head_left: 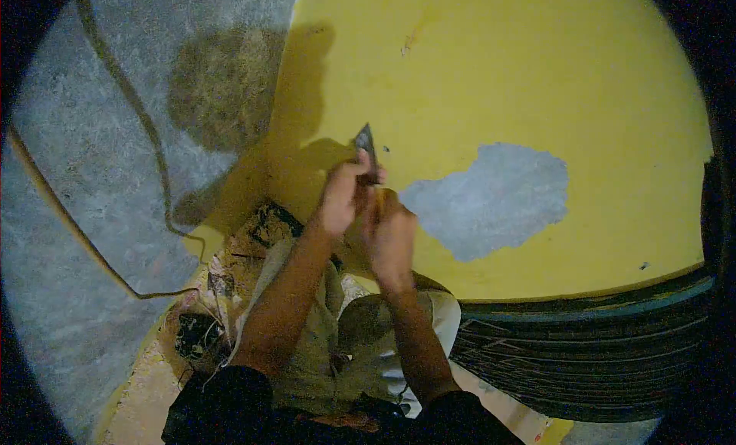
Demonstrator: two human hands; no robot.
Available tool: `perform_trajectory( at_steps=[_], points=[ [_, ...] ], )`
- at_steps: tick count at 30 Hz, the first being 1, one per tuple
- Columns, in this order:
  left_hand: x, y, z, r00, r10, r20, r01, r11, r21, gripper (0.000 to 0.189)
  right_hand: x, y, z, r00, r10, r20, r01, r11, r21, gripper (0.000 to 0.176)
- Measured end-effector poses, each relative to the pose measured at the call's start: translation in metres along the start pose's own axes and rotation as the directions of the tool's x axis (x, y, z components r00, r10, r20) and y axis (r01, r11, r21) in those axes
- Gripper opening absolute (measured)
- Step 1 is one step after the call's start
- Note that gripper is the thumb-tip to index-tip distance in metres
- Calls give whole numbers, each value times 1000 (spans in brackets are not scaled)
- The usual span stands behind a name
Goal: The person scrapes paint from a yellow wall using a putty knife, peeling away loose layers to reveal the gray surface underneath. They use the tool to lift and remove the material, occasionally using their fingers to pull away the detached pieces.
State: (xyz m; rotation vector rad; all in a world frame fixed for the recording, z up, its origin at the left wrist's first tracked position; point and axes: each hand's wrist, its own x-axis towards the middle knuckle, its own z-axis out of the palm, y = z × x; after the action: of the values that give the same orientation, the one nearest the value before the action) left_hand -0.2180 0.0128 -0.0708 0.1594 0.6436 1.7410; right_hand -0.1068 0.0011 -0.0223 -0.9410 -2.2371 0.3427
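Note:
In the middle of the head view, my two hands are close together in front of a yellow painted surface (pixel 491 77). A putty knife (pixel 365 142), with a dark pointed-looking blade, sticks up between them. My left hand (pixel 341 196) is closed around the lower part of the blade, its thumb lying along it. My right hand (pixel 392 242) is wrapped around the orange-brown handle just below, slightly blurred. To the right of my hands, an irregular grey patch (pixel 498 200) shows in the yellow.
A rough grey surface (pixel 69 238) borders the yellow on the left, with a thin cable (pixel 73 226) running down it. Dark cluttered items (pixel 201 336) lie at lower left. A dark ridged stack (pixel 583 345) is at lower right. My shadow falls upper left.

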Motion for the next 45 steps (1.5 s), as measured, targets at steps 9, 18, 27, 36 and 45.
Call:
perform_trajectory(
  at_steps=[9, 18, 27, 36, 45],
  points=[
    [-14, -70, -12, 990, -139, 31, 140, 990, -10, 30, -58, 10, -19, 993, 15, -118, -26, 996, -90, 21],
    [-16, -102, 11, 937, -260, 235, 290, 951, -105, 30, -83, 33, -51, 992, -95, -85, 60, 937, -345, 18],
    [-6, -102, 8, 962, -216, 164, 211, 976, 49, 31, -83, 54, -29, 991, 106, -78, -121, 969, -216, 17],
    [45, 1, -51, 991, -19, 135, 40, 987, -153, 43, 18, -17, 12, 999, 43, 30, -45, 997, 67, 21],
    [-4, -52, -10, 992, 3, 126, -53, 916, 398, 33, -61, 25, -14, 988, 129, -79, -132, 990, -39, 25]
  ],
)
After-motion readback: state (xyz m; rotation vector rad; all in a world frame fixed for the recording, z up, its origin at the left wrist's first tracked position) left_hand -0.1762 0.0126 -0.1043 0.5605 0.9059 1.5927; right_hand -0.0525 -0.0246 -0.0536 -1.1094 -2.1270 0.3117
